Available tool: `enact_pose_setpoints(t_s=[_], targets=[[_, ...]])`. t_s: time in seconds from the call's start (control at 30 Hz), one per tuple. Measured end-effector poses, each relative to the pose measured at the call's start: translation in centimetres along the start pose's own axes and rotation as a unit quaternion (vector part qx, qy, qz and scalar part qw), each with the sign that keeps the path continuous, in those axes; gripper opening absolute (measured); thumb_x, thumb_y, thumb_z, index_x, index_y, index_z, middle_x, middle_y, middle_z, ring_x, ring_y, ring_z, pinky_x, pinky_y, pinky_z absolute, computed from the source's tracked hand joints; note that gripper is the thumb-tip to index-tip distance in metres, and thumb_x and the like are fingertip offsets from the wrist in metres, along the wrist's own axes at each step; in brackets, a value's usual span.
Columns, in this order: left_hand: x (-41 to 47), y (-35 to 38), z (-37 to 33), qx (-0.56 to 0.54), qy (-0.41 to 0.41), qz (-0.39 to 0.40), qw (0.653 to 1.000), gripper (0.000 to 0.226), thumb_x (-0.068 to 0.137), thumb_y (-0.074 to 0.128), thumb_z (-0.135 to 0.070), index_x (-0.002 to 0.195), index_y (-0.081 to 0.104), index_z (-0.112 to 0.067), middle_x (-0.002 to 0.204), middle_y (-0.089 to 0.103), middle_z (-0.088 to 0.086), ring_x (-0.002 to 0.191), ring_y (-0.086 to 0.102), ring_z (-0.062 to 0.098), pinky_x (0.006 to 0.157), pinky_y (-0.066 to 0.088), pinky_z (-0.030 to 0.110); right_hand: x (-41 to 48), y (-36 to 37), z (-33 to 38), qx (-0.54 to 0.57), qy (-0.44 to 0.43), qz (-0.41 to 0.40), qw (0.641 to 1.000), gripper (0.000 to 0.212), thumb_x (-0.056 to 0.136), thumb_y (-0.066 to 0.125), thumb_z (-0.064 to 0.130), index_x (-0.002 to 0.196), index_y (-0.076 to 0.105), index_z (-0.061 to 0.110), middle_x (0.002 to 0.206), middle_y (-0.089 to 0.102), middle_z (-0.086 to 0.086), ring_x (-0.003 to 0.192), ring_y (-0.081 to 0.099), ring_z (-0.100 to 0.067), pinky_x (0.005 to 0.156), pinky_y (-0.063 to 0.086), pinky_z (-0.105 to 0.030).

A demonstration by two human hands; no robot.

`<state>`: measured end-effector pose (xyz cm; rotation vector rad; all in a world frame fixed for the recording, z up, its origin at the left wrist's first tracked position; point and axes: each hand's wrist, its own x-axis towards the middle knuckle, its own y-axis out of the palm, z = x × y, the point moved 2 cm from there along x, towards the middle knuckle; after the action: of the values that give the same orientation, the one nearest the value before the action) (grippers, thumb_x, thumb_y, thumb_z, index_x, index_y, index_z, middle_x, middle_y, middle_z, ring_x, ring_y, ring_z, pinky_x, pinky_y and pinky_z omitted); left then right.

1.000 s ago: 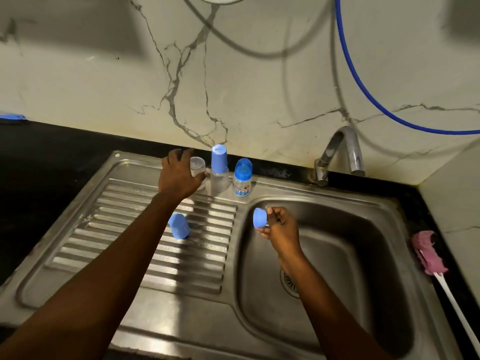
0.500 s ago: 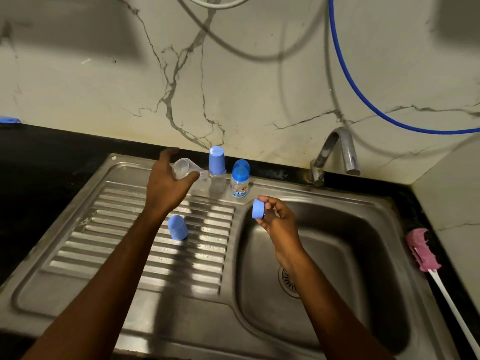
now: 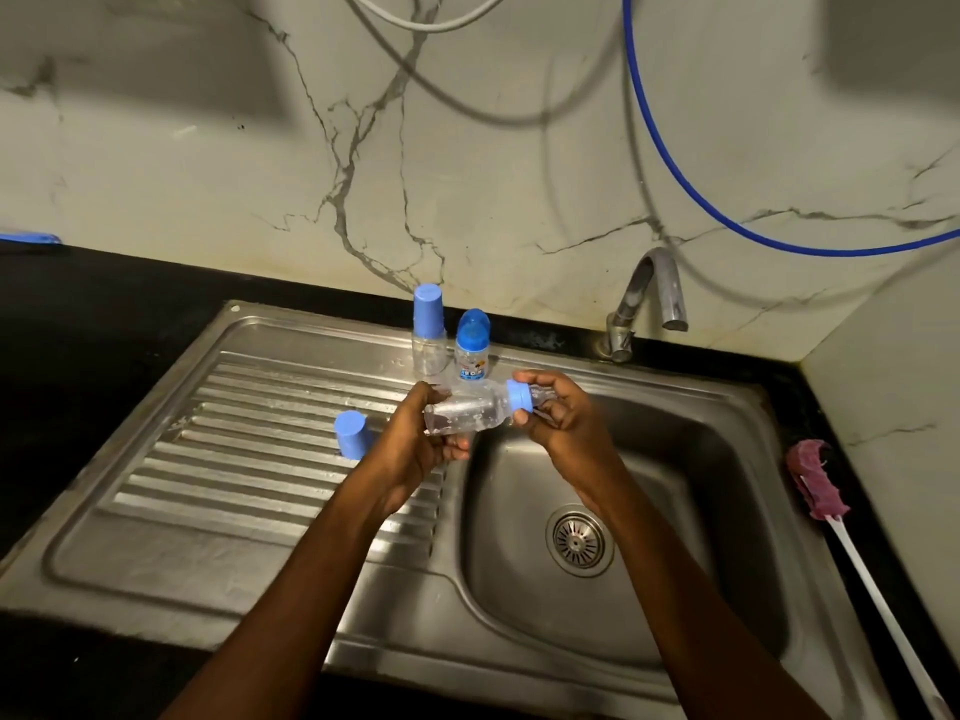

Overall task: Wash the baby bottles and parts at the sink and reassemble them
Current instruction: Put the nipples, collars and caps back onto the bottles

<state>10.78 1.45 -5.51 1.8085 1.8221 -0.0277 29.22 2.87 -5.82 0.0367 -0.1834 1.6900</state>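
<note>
Head view: at the left of the frame the black surface (image 3: pixel 104 314) borders a steel sink (image 3: pixel 156 553), whose ribbed drainboard fills the lower left. On the ribs, left of centre, a loose blue cap (image 3: pixel 349 433) stands apart from everything else. Behind it, at the sink's back rim, a clear capped bottle (image 3: pixel 428 335) stands upright, and just beside it on the right is a shorter printed bottle (image 3: pixel 471 350) with a blue domed lid. At the centre the left hand (image 3: pixel 415 459) grips the base end of a clear baby bottle (image 3: pixel 465 410), its fingers (image 3: pixel 454 450) curled under the body and the thumb over it. This bottle lies nearly level above the edge between drainboard and basin, neck toward the right. The right hand (image 3: pixel 569 428) pinches the blue collar (image 3: pixel 521 396) at that neck, its fingers (image 3: pixel 540 379) curled round it. Right of the hands the drain (image 3: pixel 578 538) sits below and the tap (image 3: pixel 649 298) above. At the far right a pink-headed brush (image 3: pixel 818 483) lies on the surface.
</note>
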Motion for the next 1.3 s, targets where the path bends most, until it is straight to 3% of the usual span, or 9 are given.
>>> enact_pose_setpoints(t_s=[0.2, 0.3, 0.57, 0.8, 0.93, 1.03, 1.13, 1.2, 1.3], targets=[[-0.3, -1.1, 0.3, 0.120, -0.034, 0.105, 0.987, 0.038, 0.081, 0.066, -0.030, 0.112, 0.056, -0.011, 0.091, 0.065, 0.014, 0.067, 0.064, 0.027, 0.063, 0.055, 0.036, 0.2, -2.6, 2.2, -0.016, -0.023, 0.109, 0.994, 0.042, 0.076, 0.070, -0.015, 0.106, 0.065, 0.014, 0.118, 0.066, -0.002, 0.111, 0.065, -0.015, 0.089, 0.052, -0.023], [-0.6, -0.8, -0.4, 0.306, 0.023, 0.165, 0.937, 0.048, 0.076, 0.085, -0.017, 0.117, 0.061, -0.014, 0.093, 0.071, 0.014, 0.073, 0.066, 0.022, 0.068, 0.057, 0.034, 0.6, -3.4, 2.6, -0.049, -0.033, 0.165, 0.985, 0.039, 0.075, 0.072, -0.015, 0.107, 0.064, 0.006, 0.120, 0.065, -0.006, 0.114, 0.064, -0.018, 0.091, 0.053, -0.028], [-1.0, 0.4, -2.1, 0.431, -0.041, 0.210, 0.877, 0.031, 0.082, 0.078, -0.028, 0.093, 0.071, 0.000, 0.079, 0.073, 0.018, 0.073, 0.069, 0.028, 0.074, 0.058, 0.039, 0.5, -3.9, 2.7, -0.213, -0.173, 0.207, 0.939, 0.032, 0.075, 0.076, 0.023, 0.104, 0.065, 0.014, 0.113, 0.062, 0.007, 0.106, 0.061, -0.002, 0.090, 0.049, -0.016], [-0.1, 0.1, -0.4, 0.511, 0.197, 0.128, 0.827, 0.031, 0.067, 0.090, -0.035, 0.084, 0.065, -0.027, 0.073, 0.065, -0.011, 0.067, 0.059, -0.001, 0.060, 0.044, 0.013, -0.1, -3.1, 2.1, -0.148, 0.056, 0.107, 0.982, 0.017, 0.090, 0.066, 0.025, 0.097, 0.064, 0.010, 0.088, 0.072, -0.015, 0.069, 0.072, -0.018, 0.062, 0.059, -0.026], [-0.3, 0.6, 1.4, 0.488, 0.272, 0.095, 0.824, 0.047, 0.065, 0.082, -0.043, 0.102, 0.062, -0.022, 0.084, 0.065, -0.012, 0.075, 0.061, -0.001, 0.064, 0.044, 0.010, 0.2, -1.7, 2.3, -0.215, 0.154, 0.028, 0.964, 0.048, 0.086, 0.062, 0.055, 0.078, 0.058, 0.008, 0.061, 0.068, -0.010, 0.055, 0.069, -0.027, 0.058, 0.058, -0.035], [0.0, 0.3, 2.3, 0.481, 0.265, 0.085, 0.832, 0.058, 0.060, 0.073, -0.049, 0.111, 0.061, -0.022, 0.091, 0.066, -0.010, 0.080, 0.062, 0.002, 0.069, 0.048, 0.017, 0.2, -1.5, 2.2, -0.238, 0.195, 0.046, 0.950, 0.049, 0.087, 0.056, 0.061, 0.078, 0.061, 0.013, 0.065, 0.069, -0.011, 0.060, 0.070, -0.026, 0.062, 0.058, -0.035], [0.4, -0.5, 2.3, 0.443, 0.212, 0.080, 0.868, 0.041, 0.065, 0.087, -0.032, 0.098, 0.063, -0.030, 0.083, 0.067, -0.014, 0.075, 0.063, -0.002, 0.067, 0.046, 0.016, 0.5, -2.4, 2.6, -0.274, 0.089, 0.148, 0.946, 0.024, 0.090, 0.063, 0.042, 0.102, 0.065, 0.021, 0.093, 0.069, 0.002, 0.085, 0.069, -0.014, 0.075, 0.058, -0.028], [0.5, -1.0, 2.2, 0.419, 0.193, 0.091, 0.883, 0.037, 0.068, 0.089, -0.024, 0.095, 0.065, -0.031, 0.082, 0.069, -0.013, 0.076, 0.065, -0.001, 0.068, 0.047, 0.016, 0.7, -2.5, 2.5, -0.267, 0.012, 0.165, 0.949, 0.030, 0.085, 0.072, 0.024, 0.113, 0.067, 0.014, 0.096, 0.066, 0.012, 0.087, 0.065, 0.001, 0.077, 0.051, -0.012], [0.4, -1.0, 1.8, 0.402, 0.241, 0.092, 0.879, 0.041, 0.067, 0.088, -0.023, 0.100, 0.066, -0.027, 0.085, 0.069, -0.012, 0.079, 0.065, 0.002, 0.069, 0.048, 0.016, 0.5, -1.4, 2.1, -0.218, 0.035, 0.057, 0.974, 0.025, 0.080, 0.077, 0.034, 0.081, 0.072, 0.009, 0.066, 0.069, 0.003, 0.057, 0.063, -0.003, 0.059, 0.052, -0.019]])
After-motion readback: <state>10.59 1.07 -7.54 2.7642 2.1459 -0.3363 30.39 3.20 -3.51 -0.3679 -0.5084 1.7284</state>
